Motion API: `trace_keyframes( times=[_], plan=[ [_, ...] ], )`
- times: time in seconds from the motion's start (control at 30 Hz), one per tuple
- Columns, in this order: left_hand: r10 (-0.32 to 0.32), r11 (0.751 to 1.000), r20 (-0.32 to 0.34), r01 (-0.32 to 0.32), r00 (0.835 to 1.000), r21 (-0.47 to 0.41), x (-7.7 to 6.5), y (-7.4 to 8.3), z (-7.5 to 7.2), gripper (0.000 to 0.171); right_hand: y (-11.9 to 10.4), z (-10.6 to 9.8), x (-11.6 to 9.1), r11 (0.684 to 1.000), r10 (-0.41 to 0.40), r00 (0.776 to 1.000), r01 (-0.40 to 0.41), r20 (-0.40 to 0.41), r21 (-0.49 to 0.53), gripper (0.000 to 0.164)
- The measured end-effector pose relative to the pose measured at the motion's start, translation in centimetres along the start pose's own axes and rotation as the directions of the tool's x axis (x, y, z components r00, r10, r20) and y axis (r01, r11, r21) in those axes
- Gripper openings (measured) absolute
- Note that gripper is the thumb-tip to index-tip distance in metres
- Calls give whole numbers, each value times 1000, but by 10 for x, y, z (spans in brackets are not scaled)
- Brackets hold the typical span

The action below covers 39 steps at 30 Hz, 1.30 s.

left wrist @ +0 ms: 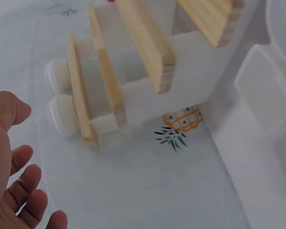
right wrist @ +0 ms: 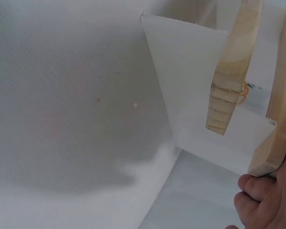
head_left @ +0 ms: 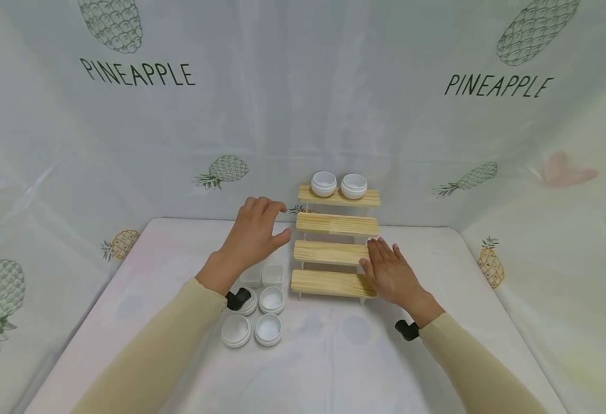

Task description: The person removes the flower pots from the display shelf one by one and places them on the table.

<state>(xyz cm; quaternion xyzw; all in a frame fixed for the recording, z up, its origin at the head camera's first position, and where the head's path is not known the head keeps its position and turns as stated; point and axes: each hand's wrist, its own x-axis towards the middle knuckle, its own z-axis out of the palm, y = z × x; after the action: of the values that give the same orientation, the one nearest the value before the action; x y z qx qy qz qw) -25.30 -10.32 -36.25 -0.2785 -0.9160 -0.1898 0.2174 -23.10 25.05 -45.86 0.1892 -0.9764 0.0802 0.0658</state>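
A stepped display stand (head_left: 336,224) has several pale wooden shelves on white side panels. Two small white round bowls (head_left: 323,184) sit side by side on its top shelf (head_left: 372,198). To the left of the stand hovers my left hand (head_left: 253,230), holding nothing, thumb apart from loosely bent fingers; the left wrist view also shows this hand (left wrist: 14,176) bare. My right hand (head_left: 390,273) lies against the stand's right side, its fingers extended. In the right wrist view, the fingers (right wrist: 255,193) touch the end of a wooden shelf (right wrist: 271,152).
Several white round bowls (head_left: 269,329) stand on the cloth-covered table (head_left: 323,368) left of the stand, partly below my left forearm. Behind them are white square dishes (head_left: 272,275). A pineapple-print curtain (head_left: 303,115) hangs behind the stand.
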Motion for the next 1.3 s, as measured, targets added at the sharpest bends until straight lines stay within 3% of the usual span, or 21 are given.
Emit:
trace_keyframes(
  times=[0.3, 0.63, 0.8, 1.1, 1.3],
  plan=[
    [-44, 998, 70, 41, 997, 53, 54, 7, 2, 51, -2, -1, 0, 1000, 11, 1000, -11, 13, 0, 69],
    [-84, 989, 133, 66, 988, 132, 102, 13, 26, 70, 0, 0, -1, 1000, 6, 1000, -6, 7, 4, 69],
    [-128, 985, 146, 108, 981, 137, 116, 15, 35, 74, -1, 0, -2, 1000, 14, 1000, -14, 9, 16, 69],
    [-198, 969, 172, 166, 965, 184, 131, 13, 46, 81, -3, 1, -2, 1000, 9, 1000, -9, 4, 13, 69],
    [-198, 968, 185, 162, 962, 193, 135, 14, 50, 79, -3, 0, -2, 1000, 11, 1000, -11, 4, 17, 69]
  ],
)
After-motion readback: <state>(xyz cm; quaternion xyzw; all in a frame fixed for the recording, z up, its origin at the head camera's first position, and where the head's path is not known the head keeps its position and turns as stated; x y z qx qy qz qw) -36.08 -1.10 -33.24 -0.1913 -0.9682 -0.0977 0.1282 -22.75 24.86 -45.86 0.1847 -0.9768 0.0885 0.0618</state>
